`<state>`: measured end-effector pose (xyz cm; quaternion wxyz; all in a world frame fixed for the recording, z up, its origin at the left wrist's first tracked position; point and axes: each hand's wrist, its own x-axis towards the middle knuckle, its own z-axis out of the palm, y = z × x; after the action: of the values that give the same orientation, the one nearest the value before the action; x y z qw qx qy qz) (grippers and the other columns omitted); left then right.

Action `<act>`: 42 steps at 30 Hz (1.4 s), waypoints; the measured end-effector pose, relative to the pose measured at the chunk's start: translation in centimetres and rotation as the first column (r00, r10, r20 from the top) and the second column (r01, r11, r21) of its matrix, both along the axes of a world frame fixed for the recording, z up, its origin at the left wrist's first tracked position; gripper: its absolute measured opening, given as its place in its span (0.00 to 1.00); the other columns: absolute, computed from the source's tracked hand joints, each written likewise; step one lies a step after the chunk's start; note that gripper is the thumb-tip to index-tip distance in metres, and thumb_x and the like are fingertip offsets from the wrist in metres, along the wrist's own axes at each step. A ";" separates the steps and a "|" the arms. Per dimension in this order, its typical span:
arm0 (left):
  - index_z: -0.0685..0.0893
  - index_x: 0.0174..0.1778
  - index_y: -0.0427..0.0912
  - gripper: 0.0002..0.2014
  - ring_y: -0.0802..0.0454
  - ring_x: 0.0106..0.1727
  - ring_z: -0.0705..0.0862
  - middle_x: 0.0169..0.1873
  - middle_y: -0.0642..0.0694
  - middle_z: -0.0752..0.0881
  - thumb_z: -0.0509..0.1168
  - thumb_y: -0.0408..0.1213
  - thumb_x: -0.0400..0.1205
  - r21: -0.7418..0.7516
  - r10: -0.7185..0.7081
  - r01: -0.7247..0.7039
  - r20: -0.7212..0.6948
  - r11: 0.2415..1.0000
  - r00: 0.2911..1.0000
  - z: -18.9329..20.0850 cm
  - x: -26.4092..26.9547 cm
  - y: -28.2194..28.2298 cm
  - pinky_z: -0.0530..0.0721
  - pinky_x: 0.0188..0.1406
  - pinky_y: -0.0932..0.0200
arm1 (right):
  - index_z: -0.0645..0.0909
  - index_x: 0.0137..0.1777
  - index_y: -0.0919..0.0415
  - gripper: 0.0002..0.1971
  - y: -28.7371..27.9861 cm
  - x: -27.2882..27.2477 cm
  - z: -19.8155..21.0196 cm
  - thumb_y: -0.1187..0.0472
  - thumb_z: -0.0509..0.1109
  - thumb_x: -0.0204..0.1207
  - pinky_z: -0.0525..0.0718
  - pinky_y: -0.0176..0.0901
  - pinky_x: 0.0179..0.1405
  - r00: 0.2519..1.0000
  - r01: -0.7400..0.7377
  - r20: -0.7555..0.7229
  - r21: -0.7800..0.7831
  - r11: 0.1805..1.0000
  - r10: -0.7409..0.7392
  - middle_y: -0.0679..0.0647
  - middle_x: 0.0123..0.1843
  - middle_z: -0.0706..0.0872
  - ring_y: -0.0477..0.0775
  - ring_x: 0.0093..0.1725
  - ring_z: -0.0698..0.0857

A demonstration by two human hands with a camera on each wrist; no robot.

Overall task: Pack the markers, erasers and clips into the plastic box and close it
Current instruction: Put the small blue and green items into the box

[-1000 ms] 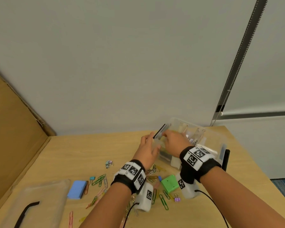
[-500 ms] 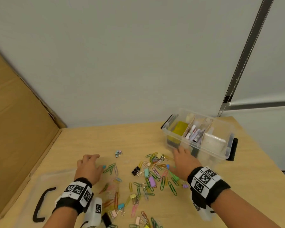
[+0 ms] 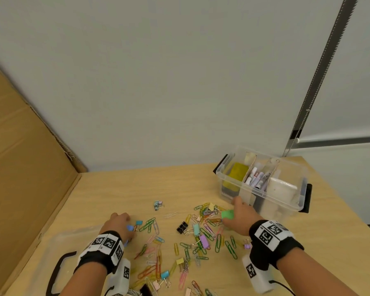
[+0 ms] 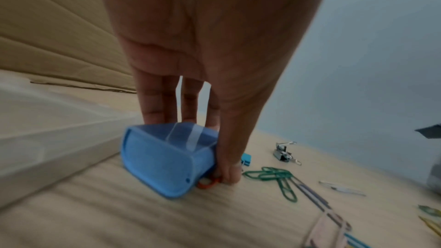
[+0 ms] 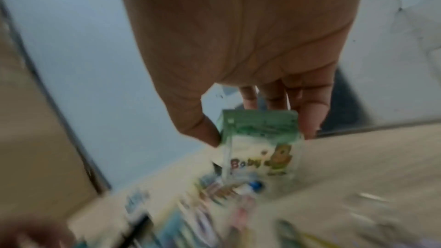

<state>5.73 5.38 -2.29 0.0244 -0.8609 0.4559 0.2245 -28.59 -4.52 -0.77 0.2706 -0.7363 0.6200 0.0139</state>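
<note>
Down at the table's (image 3: 115,189) near side, the left hand (image 3: 118,226) pinches a blue eraser (image 4: 164,159) between thumb and fingers; the eraser sits under the palm, tilted, its lower corner just above the wood by an orange paper clip (image 4: 207,185). The right hand (image 3: 240,218) likewise pinches a green eraser (image 5: 260,139), wrapped in a printed sleeve, thumb on one side and fingers on the other; in the head view it shows at the hand's 9 o'clock. The open plastic box (image 3: 263,197) stands at the right hand's 1 o'clock, just beside it, with markers (image 3: 256,178) in its middle compartment. Coloured clips (image 3: 201,238) lie scattered between the hands. The clear lid (image 3: 36,255) lies at the left hand's 8 o'clock.
</note>
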 end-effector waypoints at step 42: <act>0.81 0.61 0.51 0.19 0.57 0.57 0.83 0.54 0.55 0.85 0.74 0.41 0.75 -0.603 -0.138 -0.217 -0.486 0.767 0.863 1.4 -3.9 1.8 0.78 0.43 0.73 | 0.85 0.58 0.51 0.25 -16.0 2.5 7.5 0.52 0.84 0.59 0.85 0.51 0.57 0.886 -0.126 -0.443 0.051 0.991 0.135 0.54 0.60 0.87 0.59 0.57 0.86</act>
<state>1.84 7.18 -0.92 -0.3948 -0.7373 0.4756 0.2725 -26.09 -20.52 6.77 0.1278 -0.7506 0.6145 0.2066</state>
